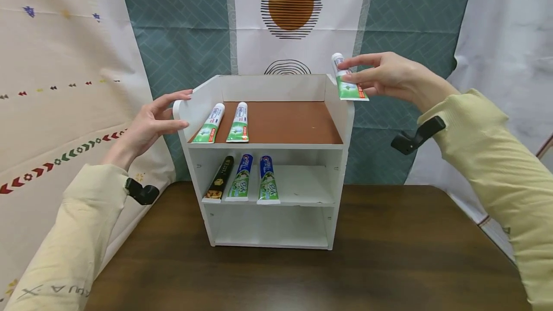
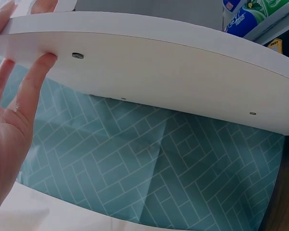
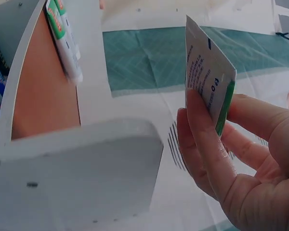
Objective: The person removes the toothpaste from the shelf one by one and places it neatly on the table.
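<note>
My right hand [image 1: 399, 76] holds a green-and-white toothpaste tube [image 1: 351, 83] between thumb and fingers, cap up, beside the top right corner of a white shelf [image 1: 274, 146]. The right wrist view shows the printed side of the held toothpaste tube [image 3: 207, 72]. My left hand [image 1: 149, 121] grips the shelf's upper left side panel; in the left wrist view, a fingertip of that hand [image 2: 19, 106] presses the panel's outer face [image 2: 159, 72]. Two similar toothpaste tubes [image 1: 209, 124] lie on the brown top tier [image 1: 287, 121], toward the left.
On the middle tier lie a black tube [image 1: 219, 179] and two blue-and-green tubes [image 1: 269, 181]. The bottom tier [image 1: 270, 227] is white. The shelf stands on a dark wooden table [image 1: 302, 277], with a patterned cloth [image 1: 186, 18] behind it.
</note>
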Demonstrator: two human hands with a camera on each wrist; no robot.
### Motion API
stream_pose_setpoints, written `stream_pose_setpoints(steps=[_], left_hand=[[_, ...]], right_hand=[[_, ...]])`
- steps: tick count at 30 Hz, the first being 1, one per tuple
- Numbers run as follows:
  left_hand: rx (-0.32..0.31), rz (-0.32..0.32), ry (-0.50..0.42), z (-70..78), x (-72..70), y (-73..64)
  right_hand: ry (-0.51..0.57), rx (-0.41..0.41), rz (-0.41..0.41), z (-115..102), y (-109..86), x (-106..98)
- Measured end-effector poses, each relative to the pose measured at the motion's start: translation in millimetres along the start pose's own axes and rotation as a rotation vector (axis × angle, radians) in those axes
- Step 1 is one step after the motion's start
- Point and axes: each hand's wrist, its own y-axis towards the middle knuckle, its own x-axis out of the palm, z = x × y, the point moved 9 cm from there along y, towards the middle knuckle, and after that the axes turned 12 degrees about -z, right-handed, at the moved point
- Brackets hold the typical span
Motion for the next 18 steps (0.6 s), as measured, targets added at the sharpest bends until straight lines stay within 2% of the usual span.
stream_pose_setpoints(steps=[11,18], left_hand=[[0.005,-0.002,-0.007,-1.2,-0.2,0.4],[0.011,-0.01,-0.019,-1.3,0.0,-0.3]], right_hand=[[0.004,0.039,0.026,29,-19.7,-35],[-0.019,0.068,0.046,49,-27.3,-49]])
